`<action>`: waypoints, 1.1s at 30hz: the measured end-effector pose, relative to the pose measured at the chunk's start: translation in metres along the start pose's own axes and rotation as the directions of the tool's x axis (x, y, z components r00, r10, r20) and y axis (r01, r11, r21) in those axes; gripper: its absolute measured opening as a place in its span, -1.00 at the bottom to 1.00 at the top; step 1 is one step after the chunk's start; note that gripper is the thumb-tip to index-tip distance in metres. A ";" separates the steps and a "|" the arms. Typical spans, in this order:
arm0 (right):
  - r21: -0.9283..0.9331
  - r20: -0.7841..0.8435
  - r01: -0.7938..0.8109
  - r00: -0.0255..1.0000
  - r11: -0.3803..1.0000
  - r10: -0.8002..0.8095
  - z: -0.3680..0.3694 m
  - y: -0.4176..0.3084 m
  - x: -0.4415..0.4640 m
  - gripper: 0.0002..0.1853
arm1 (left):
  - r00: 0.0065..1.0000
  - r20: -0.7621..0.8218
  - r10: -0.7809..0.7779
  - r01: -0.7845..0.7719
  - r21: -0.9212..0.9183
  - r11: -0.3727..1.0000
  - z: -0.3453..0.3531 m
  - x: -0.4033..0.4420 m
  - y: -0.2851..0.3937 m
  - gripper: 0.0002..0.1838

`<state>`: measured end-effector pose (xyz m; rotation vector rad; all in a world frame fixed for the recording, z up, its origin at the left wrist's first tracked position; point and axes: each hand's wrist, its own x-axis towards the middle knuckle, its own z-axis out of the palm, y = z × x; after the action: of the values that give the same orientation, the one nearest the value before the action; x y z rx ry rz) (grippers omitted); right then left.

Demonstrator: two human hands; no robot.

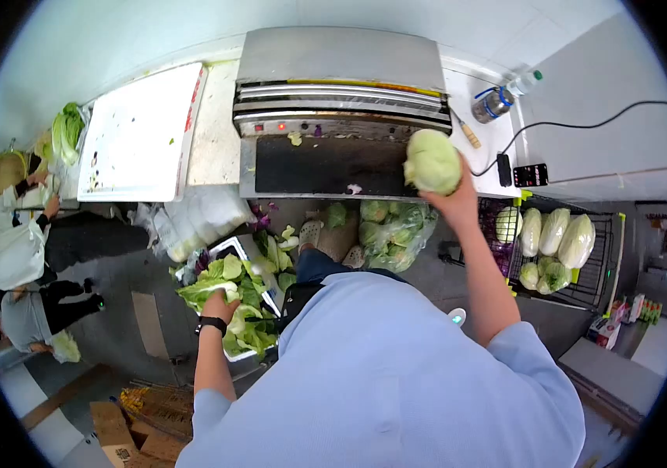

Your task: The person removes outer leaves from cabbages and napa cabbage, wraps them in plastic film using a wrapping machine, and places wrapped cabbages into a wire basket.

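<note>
A pale green cabbage [432,162] is in my right hand [456,200], over the right end of the wrapping machine's dark plate [322,166]. My fingers wrap round its right and lower side. My left hand [219,306], with a black band at the wrist, is closed on a cabbage leaf [226,289] above a white box [276,303] heaped with loose green leaves [249,335]. The machine [341,58] stands on the counter in front of me, with a small red light lit.
A white board [140,132] lies left of the machine. At right are a bottle [493,104], a phone [531,175], a cable and a black cart [603,257] with wrapped cabbages. Bagged cabbages [397,234] sit under the counter. Two people [6,249] stand at far left.
</note>
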<state>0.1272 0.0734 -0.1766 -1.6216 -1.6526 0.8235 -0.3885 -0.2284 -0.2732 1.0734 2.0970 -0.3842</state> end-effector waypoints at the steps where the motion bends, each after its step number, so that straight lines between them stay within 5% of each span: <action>1: -0.116 0.023 0.035 0.999 0.993 -0.032 0.005 -0.017 -0.007 0.19 | 0.994 -0.053 0.093 -0.099 -0.116 0.988 -0.019 0.000 0.025 -0.27; 3: -0.413 0.005 0.163 0.984 0.896 -0.176 0.026 -0.023 -0.015 0.19 | 0.916 -0.216 0.339 -0.388 -0.254 0.886 -0.044 0.016 0.069 -0.40; 5: -0.428 -0.062 0.096 0.989 0.898 -0.135 0.045 -0.031 -0.022 0.17 | 0.782 -0.341 0.521 -0.610 -0.256 0.750 -0.093 0.001 0.149 -0.49; 7: -0.405 -0.151 0.032 0.983 0.914 -0.101 0.059 -0.036 -0.027 0.18 | 0.727 -0.272 0.631 -0.687 -0.306 0.659 -0.120 0.005 0.219 -0.53; 8: -0.446 -0.163 0.025 0.981 0.895 -0.109 0.061 -0.039 -0.027 0.22 | 0.624 -0.271 0.733 -0.767 -0.389 0.509 -0.120 0.017 0.248 -0.52; 11: -0.424 -0.132 -0.022 0.991 0.906 -0.038 0.060 -0.052 -0.030 0.23 | 0.587 -0.201 0.784 -0.651 -0.693 0.310 -0.119 0.027 0.343 -0.38; 13: -0.266 -0.123 0.030 0.990 0.963 -0.064 0.050 -0.052 -0.031 0.16 | 0.617 -0.224 0.754 -0.683 -0.629 0.372 -0.117 0.033 0.385 -0.11; 15: -0.069 -0.230 -0.044 0.973 0.997 0.027 0.042 -0.038 -0.036 0.08 | 0.587 -0.174 0.791 -0.674 -0.646 0.359 -0.109 0.050 0.412 -0.08; 17: 0.198 -0.395 -0.184 0.884 0.963 0.250 0.052 0.007 -0.035 0.00 | 0.555 -0.161 0.816 -0.633 -0.718 0.289 -0.111 0.052 0.423 -0.09; 18: 0.230 -0.320 -0.297 0.877 0.927 0.360 0.057 0.024 -0.035 -0.08 | 0.543 -0.151 0.826 -0.606 -0.751 0.261 -0.113 0.052 0.425 -0.09; 19: 0.544 -0.104 -0.384 0.852 0.746 0.514 0.055 0.008 -0.032 -0.04 | 0.523 -0.120 0.844 -0.582 -0.773 0.251 -0.117 0.051 0.427 -0.09; 21: 0.696 0.045 -0.444 0.811 0.563 0.584 0.053 -0.023 -0.031 -0.04 | 0.491 -0.066 0.869 -0.528 -0.816 0.236 -0.127 0.051 0.427 -0.10; 22: 0.676 0.004 -0.416 0.828 0.608 0.561 0.057 -0.021 -0.035 -0.02 | 0.498 -0.019 0.867 -0.460 -0.853 0.246 -0.126 0.060 0.428 -0.07; 26: 0.636 -0.161 -0.230 0.894 0.736 0.418 0.076 -0.032 -0.049 0.12 | 0.303 -0.045 0.952 -0.646 -0.745 0.170 -0.145 0.066 0.405 0.06; 28: 0.687 -0.182 -0.163 0.905 0.708 0.385 0.084 -0.055 -0.052 0.25 | 0.335 -0.045 0.941 -0.636 -0.748 0.191 -0.166 0.048 0.397 0.09; 33: 0.616 -0.215 -0.063 0.946 0.785 0.244 0.117 -0.034 -0.039 0.23 | 0.285 -0.164 0.944 -0.801 -0.582 0.141 -0.166 0.086 0.385 0.16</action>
<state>0.0122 0.0357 -0.2177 -1.3382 -0.9196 1.0175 -0.1946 0.1456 -0.1974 1.5463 0.8478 0.6863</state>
